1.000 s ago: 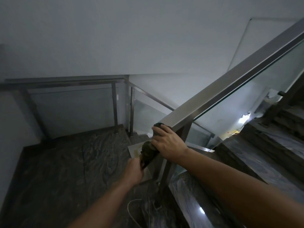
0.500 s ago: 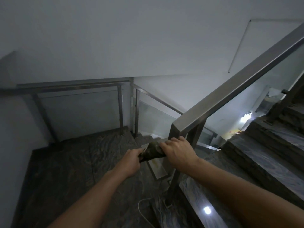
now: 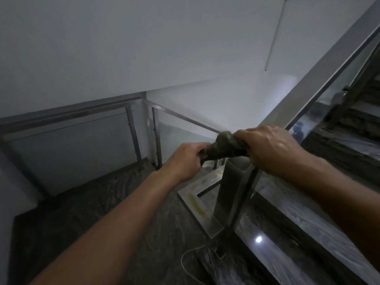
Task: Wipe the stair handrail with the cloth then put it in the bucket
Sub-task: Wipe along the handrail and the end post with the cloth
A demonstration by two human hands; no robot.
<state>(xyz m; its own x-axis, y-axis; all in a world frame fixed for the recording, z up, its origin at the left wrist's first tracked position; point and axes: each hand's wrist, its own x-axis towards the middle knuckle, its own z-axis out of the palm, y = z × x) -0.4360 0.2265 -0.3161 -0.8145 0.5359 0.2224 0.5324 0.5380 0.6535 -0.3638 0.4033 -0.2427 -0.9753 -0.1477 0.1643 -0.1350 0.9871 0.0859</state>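
Observation:
A dark greenish cloth [image 3: 223,149] is stretched and bunched between both hands at the lower end of the steel stair handrail [image 3: 320,81]. My right hand [image 3: 269,148] grips the cloth's right end on top of the rail's end, just above the square post [image 3: 232,194]. My left hand [image 3: 185,161] holds the cloth's left end, a little lower and off the rail. No bucket is in view.
Dark marble steps [image 3: 308,233] rise to the right behind a glass panel. A landing [image 3: 86,212] with a steel-and-glass railing [image 3: 67,114] lies to the left. A white cord [image 3: 188,262] trails on the floor near the post's foot. A small light [image 3: 258,239] glows in a step.
Both hands have risen with the cloth, from below the rail's end to on top of it. The cloth is now pulled out between the two hands.

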